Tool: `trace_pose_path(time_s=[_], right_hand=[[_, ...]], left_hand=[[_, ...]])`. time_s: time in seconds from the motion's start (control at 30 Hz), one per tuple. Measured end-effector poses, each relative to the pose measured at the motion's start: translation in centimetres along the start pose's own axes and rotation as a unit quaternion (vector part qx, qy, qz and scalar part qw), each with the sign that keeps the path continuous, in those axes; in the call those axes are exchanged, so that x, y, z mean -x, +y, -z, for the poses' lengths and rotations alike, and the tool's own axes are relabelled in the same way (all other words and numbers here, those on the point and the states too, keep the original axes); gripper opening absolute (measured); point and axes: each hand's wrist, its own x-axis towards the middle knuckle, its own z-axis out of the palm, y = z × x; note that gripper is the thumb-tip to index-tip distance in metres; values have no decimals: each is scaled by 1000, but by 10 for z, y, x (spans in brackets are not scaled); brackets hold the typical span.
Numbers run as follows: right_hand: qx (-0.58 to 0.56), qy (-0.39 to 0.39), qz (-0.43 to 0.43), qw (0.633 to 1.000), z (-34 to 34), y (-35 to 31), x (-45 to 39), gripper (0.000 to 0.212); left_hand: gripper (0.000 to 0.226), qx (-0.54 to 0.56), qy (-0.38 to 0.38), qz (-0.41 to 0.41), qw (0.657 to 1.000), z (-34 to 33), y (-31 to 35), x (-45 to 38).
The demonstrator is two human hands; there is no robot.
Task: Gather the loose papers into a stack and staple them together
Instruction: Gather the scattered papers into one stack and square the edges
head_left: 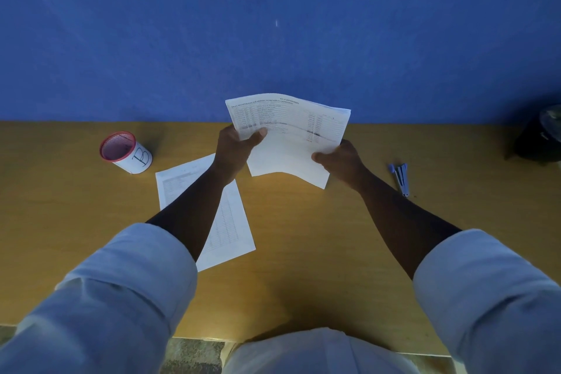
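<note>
**Both hands hold printed sheets above the worktop**

A blue wall (273, 24) fills the upper half of the view, and the tan worktop (318, 237) runs along its base. Two forearms in rolled pale sleeves (127, 282) reach forward over it.

The held papers (291, 136) are lifted clear of the worktop, bowed in the middle, with printed tables on the upper part facing the person. The left hand (235, 146) grips their left edge, thumb on the printed face and fingers behind, pinching the sheets. The right hand (341, 161) pinches the lower right edge the same way, thumb on top.

More loose papers (230, 222) lie flat on the worktop under the left forearm, partly hidden by it.

A white pen cup (129, 153) with a red rim stands to the left, well apart from the sheets. A small blue stapler (401, 177) lies on the worktop to the right of the right hand, untouched. A dark object (540, 136) sits at the far right edge, too dim to identify.
</note>
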Motion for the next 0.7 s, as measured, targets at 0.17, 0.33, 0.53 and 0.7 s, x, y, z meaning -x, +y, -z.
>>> trace_pose_path(time_s=[0.17,0.33,0.53,0.7], right_hand=[[48,-3,-16,999,1,13,2,34],[14,7,21,1000,6,19,3,30],[-7,3,36,999,1,14,5,26],[-13,-4,24,1000,-4,10,2,30]], left_hand=[[36,-27,-26,49,998,4,-21,5],[38,-19,-13,72,997,6,-24,5],[41,2,-3,89,996,8,-27,1],[37,23,-1,127,992,15,-34,3]])
